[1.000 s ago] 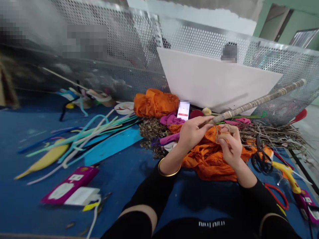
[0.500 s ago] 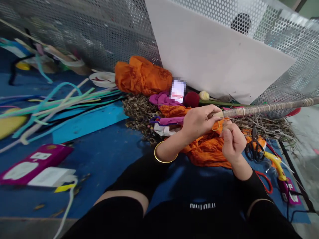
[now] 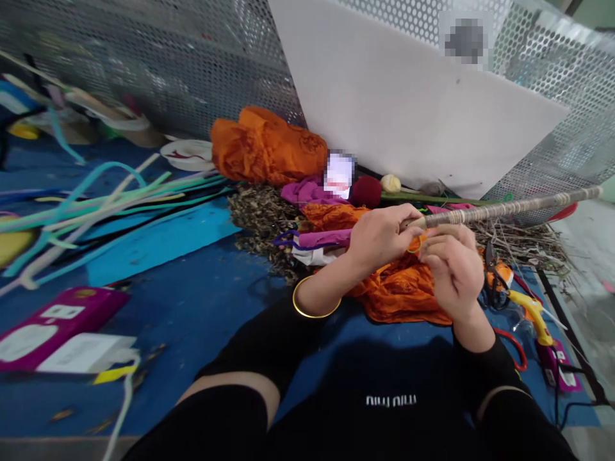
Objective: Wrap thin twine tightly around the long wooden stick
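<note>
My left hand (image 3: 379,237) is closed around the near end of a long stick (image 3: 509,209), which is wrapped in bands of pale and brown strand and slants up to the right. A thin yellow strand (image 3: 414,249) loops below the stick's end, between my two hands. My right hand (image 3: 454,269) is just under the stick, its fingers curled and pinched at the strand; its fingertips are partly hidden. Beneath both hands lies crumpled orange cloth (image 3: 403,294).
Black scissors (image 3: 491,275) and a yellow glue gun (image 3: 531,314) lie at the right. Dry twigs (image 3: 538,246) lie behind. At the left are coloured fuzzy stems (image 3: 110,221) and a purple box (image 3: 67,320). A phone (image 3: 339,174) and a white board (image 3: 408,96) stand at the back.
My right hand has shifted slightly right, and its fingers now stretch further along under the stick. The stick's far end has swung slightly. My left hand keeps its hold; the view has shifted slightly.
</note>
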Available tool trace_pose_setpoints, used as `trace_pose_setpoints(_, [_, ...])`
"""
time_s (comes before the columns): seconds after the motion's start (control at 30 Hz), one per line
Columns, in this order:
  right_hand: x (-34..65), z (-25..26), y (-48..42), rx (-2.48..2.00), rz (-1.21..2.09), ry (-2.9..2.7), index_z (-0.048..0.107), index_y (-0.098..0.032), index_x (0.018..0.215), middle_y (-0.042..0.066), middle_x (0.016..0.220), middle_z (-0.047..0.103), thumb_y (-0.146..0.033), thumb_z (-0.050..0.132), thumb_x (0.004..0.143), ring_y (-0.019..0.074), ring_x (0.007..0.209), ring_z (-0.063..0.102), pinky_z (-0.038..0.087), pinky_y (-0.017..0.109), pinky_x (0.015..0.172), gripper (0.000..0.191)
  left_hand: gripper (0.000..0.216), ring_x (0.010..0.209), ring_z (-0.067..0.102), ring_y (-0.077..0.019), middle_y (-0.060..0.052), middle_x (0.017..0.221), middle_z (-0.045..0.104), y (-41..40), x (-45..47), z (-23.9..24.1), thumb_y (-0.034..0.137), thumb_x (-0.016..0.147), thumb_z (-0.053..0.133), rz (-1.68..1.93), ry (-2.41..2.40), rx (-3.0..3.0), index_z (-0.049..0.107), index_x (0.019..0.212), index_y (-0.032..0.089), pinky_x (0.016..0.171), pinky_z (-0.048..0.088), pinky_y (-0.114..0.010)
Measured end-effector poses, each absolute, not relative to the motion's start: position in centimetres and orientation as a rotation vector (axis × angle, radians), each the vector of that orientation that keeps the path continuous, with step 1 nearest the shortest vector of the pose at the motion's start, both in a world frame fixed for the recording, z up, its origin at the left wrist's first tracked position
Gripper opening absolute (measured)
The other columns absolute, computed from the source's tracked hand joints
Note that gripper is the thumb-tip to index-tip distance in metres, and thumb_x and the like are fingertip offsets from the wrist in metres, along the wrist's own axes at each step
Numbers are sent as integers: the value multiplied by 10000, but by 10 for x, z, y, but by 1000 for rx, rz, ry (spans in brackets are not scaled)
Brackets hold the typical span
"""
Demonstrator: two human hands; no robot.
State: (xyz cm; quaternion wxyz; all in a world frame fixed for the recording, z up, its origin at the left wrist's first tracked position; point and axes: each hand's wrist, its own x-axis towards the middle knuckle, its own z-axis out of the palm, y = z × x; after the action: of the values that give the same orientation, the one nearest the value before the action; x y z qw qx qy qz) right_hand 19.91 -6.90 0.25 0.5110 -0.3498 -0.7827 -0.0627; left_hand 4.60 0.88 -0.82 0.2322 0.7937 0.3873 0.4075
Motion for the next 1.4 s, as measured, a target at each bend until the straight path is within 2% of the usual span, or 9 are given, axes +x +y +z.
trace_pose_setpoints(0.17, [218,8,-69,-979,-95,-1744,683,-273,829,-8,795,766,-282,582,1024,188,764,684,509,389,797,220,180,738,679,-174,-14,885,811,6,52,-11,262,882,662,1041,1098,2305,796,1001,241,626,406,-272])
trace_pose_setpoints(0.27, [223,8,-67,-978,46,-1705,714,-269,855,0,830,775,-282,582,1028,172,762,713,542,347,739,218,175,716,666,-173,-13,870,805,4,55,-12,282,905,657,974,1112,2338,801,993,239,613,383,-282])
trace_pose_setpoints(0.43, [223,5,-58,-921,222,-1719,699,-259,851,3,812,757,-352,560,1042,167,785,746,592,326,749,254,169,641,610,-157,-5,776,764,2,54,-9,314,932,648,900,1116,2358,794,949,232,588,336,-288])
trace_pose_setpoints(0.6, [224,2,-50,-900,272,-1703,682,-255,877,-4,860,757,-304,556,1045,144,832,746,592,296,780,216,161,674,637,-179,-19,799,769,2,52,-11,322,932,652,850,1113,2470,763,865,226,585,320,-300])
trace_pose_setpoints(0.8, [227,-2,-41,-1021,210,-1688,662,-241,869,30,984,790,-359,526,1051,170,974,761,589,328,870,256,192,809,728,-228,-52,910,803,2,52,-19,279,908,657,881,1100,2652,780,1039,212,645,423,-306])
trace_pose_setpoints(0.93, [226,-2,-41,-1095,194,-1701,643,-236,875,27,997,799,-346,518,1055,163,952,759,568,305,856,246,195,780,733,-214,-47,876,788,3,49,-23,270,949,591,1014,981,2878,750,1041,204,611,434,-290])
trace_pose_setpoints(1.13, [225,2,-44,-1187,120,-1690,591,-244,833,24,943,800,-340,498,1054,163,856,749,539,282,773,258,266,771,738,-196,-61,956,809,2,49,-28,233,999,513,1249,882,2993,712,1169,184,615,479,-277])
trace_pose_setpoints(1.4, [224,-3,-41,-1194,197,-1704,601,-238,854,57,1031,795,-336,502,1041,183,929,749,562,314,810,234,315,769,748,-173,-48,998,830,2,49,-24,267,1057,474,1307,803,3048,783,1060,208,625,490,-261])
